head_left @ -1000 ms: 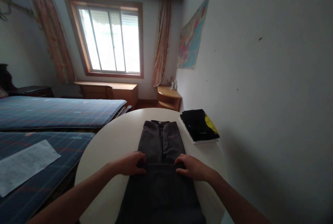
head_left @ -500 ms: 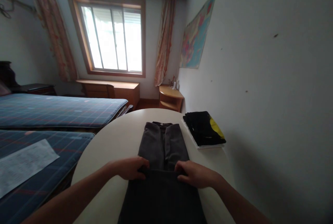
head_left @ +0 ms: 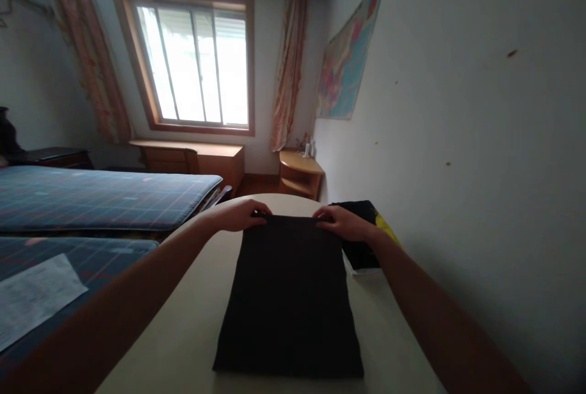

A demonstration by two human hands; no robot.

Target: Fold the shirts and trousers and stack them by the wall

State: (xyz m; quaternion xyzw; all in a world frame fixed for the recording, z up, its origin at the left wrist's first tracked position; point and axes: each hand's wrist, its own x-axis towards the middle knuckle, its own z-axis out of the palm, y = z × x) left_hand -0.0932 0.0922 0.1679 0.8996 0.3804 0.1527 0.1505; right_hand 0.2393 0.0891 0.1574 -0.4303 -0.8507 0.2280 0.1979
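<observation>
The lower fold of the dark garment (head_left: pixel 288 296) has been carried away up the counter (head_left: pixel 178 302), and the collar and greyish front, on show half a second ago, are now covered! Both hands have been brought forward with it, right out to the far edge of the cloth.

That far edge is clamped at its left corner by the left hand (head_left: pixel 245 214), thumb and fingers closed together on the fabric. The right corner is pinched in the same way by the right hand (head_left: pixel 345 222). How firmly it is gripped cannot quite be judged, since the fingertips are partly lost against the dark cloth.

The garment is laid flat between the two forearms, its body stretched out on the near side of the hands, and its bottom edge is set squarely across the counter. The cloth is seen as one smooth, narrow panel, slightly wider at the near end.

Just beside it on the right, a folded black stack (head_left: pixel 359 254) is partly hidden by the right hand and forearm; a yellow patch and a white layer beneath are glimpsed. Over on the left, a sheet of paper (head_left: pixel 36 296) is spread on a plaid mattress (head_left: pixel 105 199).
</observation>
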